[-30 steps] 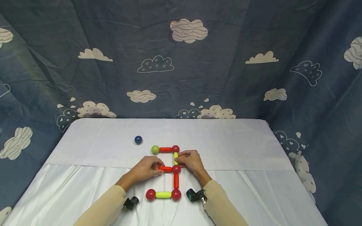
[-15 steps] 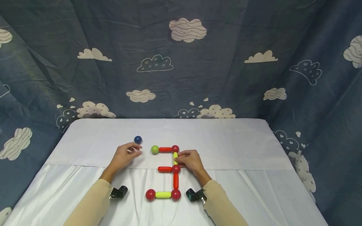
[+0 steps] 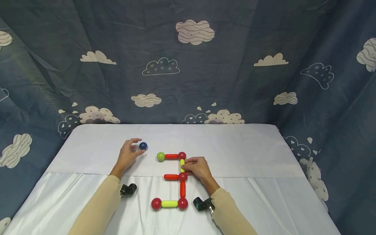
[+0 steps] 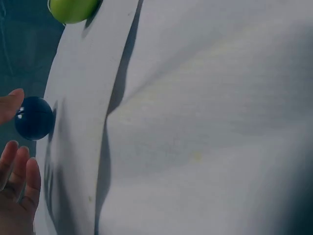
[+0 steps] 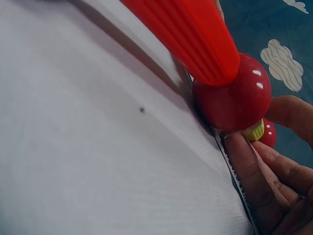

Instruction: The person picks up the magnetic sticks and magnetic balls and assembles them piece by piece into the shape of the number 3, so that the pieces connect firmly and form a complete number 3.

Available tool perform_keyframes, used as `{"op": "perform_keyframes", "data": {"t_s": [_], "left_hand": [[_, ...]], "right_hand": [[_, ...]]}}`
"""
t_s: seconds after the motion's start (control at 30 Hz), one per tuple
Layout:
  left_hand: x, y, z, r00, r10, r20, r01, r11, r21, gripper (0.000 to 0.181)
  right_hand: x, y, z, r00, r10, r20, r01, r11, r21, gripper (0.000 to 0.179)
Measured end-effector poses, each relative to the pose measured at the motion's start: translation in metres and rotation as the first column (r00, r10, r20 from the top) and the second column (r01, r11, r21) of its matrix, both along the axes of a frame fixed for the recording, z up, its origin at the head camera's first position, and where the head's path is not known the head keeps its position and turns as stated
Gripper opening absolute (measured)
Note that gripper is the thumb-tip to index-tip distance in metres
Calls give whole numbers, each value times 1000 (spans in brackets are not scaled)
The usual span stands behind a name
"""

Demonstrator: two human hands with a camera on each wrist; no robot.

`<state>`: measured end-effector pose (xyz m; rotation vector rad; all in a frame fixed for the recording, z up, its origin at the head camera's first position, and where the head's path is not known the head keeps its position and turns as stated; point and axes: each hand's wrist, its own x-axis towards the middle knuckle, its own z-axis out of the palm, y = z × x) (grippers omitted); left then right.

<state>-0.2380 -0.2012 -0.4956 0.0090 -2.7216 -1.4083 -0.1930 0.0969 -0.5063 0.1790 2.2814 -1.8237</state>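
Note:
My left hand reaches round a blue ball at the far left of the table. In the left wrist view the thumb overlaps the ball's edge, while the fingers stay spread apart from it. With its fingertips my right hand pinches the short yellow rod between two red balls of a ball-and-rod figure. A red rod sticks out leftward from the middle red ball, its left end bare. In the right wrist view that ball hides most of the yellow rod.
The figure's top arm ends in a green ball. Below, another red rod leads to a corner red ball, then a yellow rod and a red ball. White cloth covers the table; a cloud-print curtain hangs behind.
My left hand has left the middle red rod and moved up and left to the blue ball, its fingers now around it. My right hand has stayed at the yellow rod.

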Motion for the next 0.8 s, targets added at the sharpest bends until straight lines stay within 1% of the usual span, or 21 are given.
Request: {"op": "perform_keyframes", "data": {"t_s": [0.1,0.2,0.3,0.4,0.5,0.6,0.63,0.7,0.73,0.8], "left_hand": [[-5,3,-3,999,1,38,-1,1000,0,51],[-8,4,-4,998,18,60,-17,1000,-14,49],[-9,5,-5,997,36,65,-33,998,-46,45],[-10,6,-6,997,41,69,-36,997,-70,42],[-10,6,-7,997,39,69,-34,997,-72,39],[-11,7,-6,997,39,74,-34,997,-69,43],[-12,8,-5,996,32,78,-26,997,-73,46],[-14,10,-2,996,-2,91,11,995,-97,54],[-16,12,1,995,-27,100,38,993,-108,57],[-18,18,7,990,-98,104,112,983,-143,60]], "right_hand": [[0,0,-1,1000,1,-1,-1,1000,1,30],[0,1,-1,1000,3,-3,-3,1000,1,30],[0,1,-1,1000,5,-5,-5,1000,-3,30],[0,1,0,1000,4,-5,-4,1000,-10,30],[0,1,0,1000,1,-2,-1,1000,-14,30],[0,1,1,1000,2,1,-2,1000,-12,29],[0,1,1,1000,2,2,-2,1000,-11,29],[0,1,2,1000,1,5,-1,1000,-5,29],[0,1,2,1000,1,3,-1,1000,3,29],[1,1,2,1000,-2,0,2,1000,10,29]]}}
